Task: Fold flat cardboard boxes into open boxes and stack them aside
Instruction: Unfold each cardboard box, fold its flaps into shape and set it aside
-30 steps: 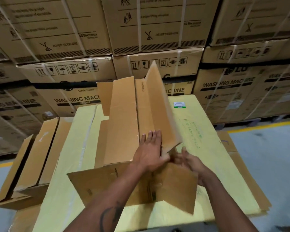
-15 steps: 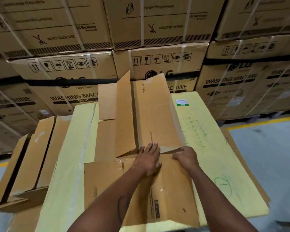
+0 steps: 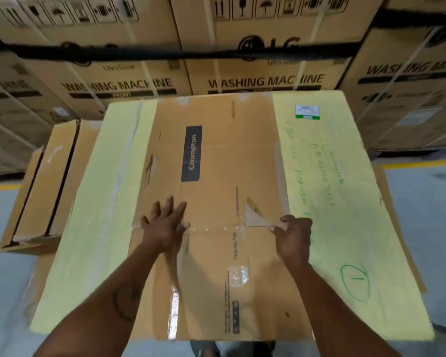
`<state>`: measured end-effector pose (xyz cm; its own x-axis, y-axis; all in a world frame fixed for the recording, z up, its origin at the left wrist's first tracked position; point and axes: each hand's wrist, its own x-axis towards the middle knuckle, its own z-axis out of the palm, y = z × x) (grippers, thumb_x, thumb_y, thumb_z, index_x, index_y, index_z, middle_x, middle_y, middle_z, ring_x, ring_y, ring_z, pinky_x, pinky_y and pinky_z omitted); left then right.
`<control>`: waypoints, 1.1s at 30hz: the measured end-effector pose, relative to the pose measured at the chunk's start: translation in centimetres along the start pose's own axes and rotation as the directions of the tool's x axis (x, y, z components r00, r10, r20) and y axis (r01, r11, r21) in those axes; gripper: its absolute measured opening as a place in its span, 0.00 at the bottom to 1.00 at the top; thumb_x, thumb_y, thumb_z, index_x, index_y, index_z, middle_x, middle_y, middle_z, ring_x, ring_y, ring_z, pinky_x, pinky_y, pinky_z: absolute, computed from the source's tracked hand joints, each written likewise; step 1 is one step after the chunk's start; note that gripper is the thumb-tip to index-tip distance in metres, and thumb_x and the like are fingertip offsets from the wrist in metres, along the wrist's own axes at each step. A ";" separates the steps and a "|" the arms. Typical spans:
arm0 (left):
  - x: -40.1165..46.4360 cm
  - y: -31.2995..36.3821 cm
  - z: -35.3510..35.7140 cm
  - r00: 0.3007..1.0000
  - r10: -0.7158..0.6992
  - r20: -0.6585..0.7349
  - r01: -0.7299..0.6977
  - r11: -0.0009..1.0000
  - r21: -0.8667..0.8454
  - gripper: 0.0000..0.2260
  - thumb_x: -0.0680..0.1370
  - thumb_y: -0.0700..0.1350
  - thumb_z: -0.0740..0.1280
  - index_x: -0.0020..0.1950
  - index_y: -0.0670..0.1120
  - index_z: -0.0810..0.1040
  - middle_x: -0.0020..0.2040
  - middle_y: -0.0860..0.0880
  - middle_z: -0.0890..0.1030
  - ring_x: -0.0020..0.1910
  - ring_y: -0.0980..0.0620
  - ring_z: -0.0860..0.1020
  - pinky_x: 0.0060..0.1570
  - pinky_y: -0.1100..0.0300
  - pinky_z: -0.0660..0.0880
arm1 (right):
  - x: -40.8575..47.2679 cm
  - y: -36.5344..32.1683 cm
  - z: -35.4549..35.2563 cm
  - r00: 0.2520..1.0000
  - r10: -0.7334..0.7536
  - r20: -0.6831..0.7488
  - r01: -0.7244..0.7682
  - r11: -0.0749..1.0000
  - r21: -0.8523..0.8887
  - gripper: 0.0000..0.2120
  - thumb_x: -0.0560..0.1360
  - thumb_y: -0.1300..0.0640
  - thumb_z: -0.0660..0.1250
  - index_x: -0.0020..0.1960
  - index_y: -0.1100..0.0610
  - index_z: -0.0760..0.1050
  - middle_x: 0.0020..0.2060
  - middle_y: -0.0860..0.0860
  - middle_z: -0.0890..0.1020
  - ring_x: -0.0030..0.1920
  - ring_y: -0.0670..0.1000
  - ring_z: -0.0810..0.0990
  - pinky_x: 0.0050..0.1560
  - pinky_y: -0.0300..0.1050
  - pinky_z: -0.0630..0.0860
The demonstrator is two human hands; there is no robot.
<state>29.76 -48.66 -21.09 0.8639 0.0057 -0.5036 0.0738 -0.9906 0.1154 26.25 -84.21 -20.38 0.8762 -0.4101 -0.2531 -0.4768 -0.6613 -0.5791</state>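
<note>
A wall of big washing machine boxes (image 3: 129,83) fills the far side. In front of it is a wide yellow sheet (image 3: 345,202) that works as the table top.

On the middle of the yellow sheet lies the flat cardboard box (image 3: 216,155). It is brown, with a dark "Crompton" label, and it lies fully flat. I think the folding of this one has hardly begun: no walls stand up yet, so nearly all of the job is left for it.

On the left, just beside the sheet, are the folded boxes (image 3: 47,186). At least 2 seem to stand there, side by side. I cannot tell if anything is inside them.

The left hand (image 3: 165,222) lies flat on the cardboard with straight, spread fingers, pressing it down. The right hand (image 3: 292,231) has curled fingers that pinch the cardboard at its right edge, by a torn bit of tape.
</note>
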 end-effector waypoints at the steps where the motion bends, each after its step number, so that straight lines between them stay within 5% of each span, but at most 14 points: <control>1: -0.2 0.3 0.3 1.000 -0.029 -0.005 0.029 1.000 -0.004 0.30 0.84 0.66 0.54 0.82 0.67 0.43 0.83 0.55 0.34 0.83 0.39 0.38 0.73 0.26 0.47 | -0.2 -0.1 0.6 0.994 -0.101 -0.031 0.096 0.985 -0.140 0.22 0.74 0.60 0.75 0.66 0.61 0.77 0.65 0.66 0.71 0.64 0.67 0.75 0.61 0.53 0.74; 3: -0.6 1.5 0.9 0.998 -0.066 -0.012 0.066 0.997 0.032 0.30 0.85 0.62 0.53 0.83 0.65 0.40 0.83 0.54 0.33 0.82 0.37 0.36 0.72 0.24 0.49 | -1.3 -1.6 2.3 0.946 -0.321 0.039 0.310 0.867 -0.390 0.30 0.76 0.58 0.67 0.77 0.55 0.66 0.76 0.68 0.62 0.75 0.70 0.64 0.68 0.66 0.69; 5: -0.6 2.3 1.3 0.996 -0.083 -0.026 0.084 0.995 0.055 0.31 0.86 0.60 0.53 0.83 0.63 0.38 0.83 0.54 0.31 0.82 0.36 0.35 0.71 0.23 0.51 | -2.2 -3.4 4.6 0.820 -0.453 0.349 0.570 0.699 -0.432 0.35 0.80 0.44 0.59 0.84 0.47 0.50 0.83 0.61 0.46 0.82 0.66 0.45 0.76 0.72 0.50; 8: -0.6 1.9 0.9 0.973 -0.229 -0.020 0.228 0.973 -0.039 0.33 0.82 0.68 0.54 0.82 0.67 0.39 0.83 0.52 0.33 0.81 0.34 0.35 0.71 0.22 0.49 | -2.0 -4.0 6.8 0.714 -0.407 0.569 0.665 0.647 -0.372 0.40 0.80 0.29 0.49 0.83 0.43 0.35 0.81 0.52 0.30 0.79 0.61 0.25 0.74 0.70 0.29; 12: -1.7 1.3 -0.2 0.930 -0.367 -0.014 0.351 0.901 -0.254 0.43 0.72 0.77 0.62 0.82 0.67 0.49 0.85 0.53 0.39 0.81 0.31 0.37 0.70 0.22 0.47 | -1.1 -3.3 4.6 0.829 -0.372 0.418 0.545 0.705 -0.453 0.34 0.81 0.32 0.51 0.83 0.41 0.48 0.84 0.53 0.40 0.82 0.62 0.36 0.76 0.71 0.36; 16: -1.5 0.7 -0.9 0.941 -0.337 0.016 0.332 0.915 -0.229 0.41 0.73 0.76 0.62 0.82 0.66 0.51 0.85 0.52 0.39 0.81 0.31 0.39 0.70 0.23 0.49 | 0.1 -2.0 3.9 0.861 -0.261 0.437 0.471 0.736 -0.487 0.37 0.79 0.26 0.44 0.82 0.37 0.36 0.81 0.53 0.30 0.80 0.64 0.29 0.74 0.74 0.33; 20: -1.4 -0.5 -0.5 0.917 -0.391 -0.070 0.350 0.879 -0.325 0.38 0.70 0.76 0.67 0.78 0.71 0.60 0.85 0.49 0.46 0.80 0.33 0.50 0.71 0.30 0.58 | -0.6 -1.4 3.3 0.987 -0.024 0.159 0.099 0.871 -0.482 0.42 0.77 0.23 0.46 0.84 0.42 0.44 0.82 0.63 0.43 0.80 0.71 0.42 0.73 0.79 0.45; 26: -1.1 -0.9 -2.0 0.882 -0.454 -0.127 0.370 0.833 -0.411 0.39 0.66 0.68 0.79 0.75 0.62 0.71 0.80 0.47 0.61 0.72 0.34 0.65 0.66 0.36 0.67 | 0.5 -3.3 1.6 0.995 0.079 0.054 -0.055 0.933 -0.355 0.47 0.66 0.27 0.72 0.78 0.43 0.63 0.73 0.62 0.65 0.71 0.66 0.65 0.65 0.64 0.69; 33: -1.5 -2.5 -3.6 0.852 -0.512 -0.108 0.421 0.793 -0.440 0.42 0.62 0.62 0.84 0.73 0.56 0.72 0.66 0.39 0.72 0.67 0.33 0.71 0.65 0.40 0.68 | 0.8 -3.0 -0.2 0.995 0.098 -0.022 -0.098 0.995 0.013 0.49 0.60 0.44 0.84 0.76 0.48 0.67 0.63 0.59 0.80 0.64 0.66 0.75 0.61 0.54 0.71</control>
<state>30.08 -45.74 -17.58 0.7522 0.5265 -0.3962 0.6413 -0.7231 0.2566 28.32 -82.68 -18.69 0.8235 -0.4865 -0.2919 -0.5593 -0.6094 -0.5620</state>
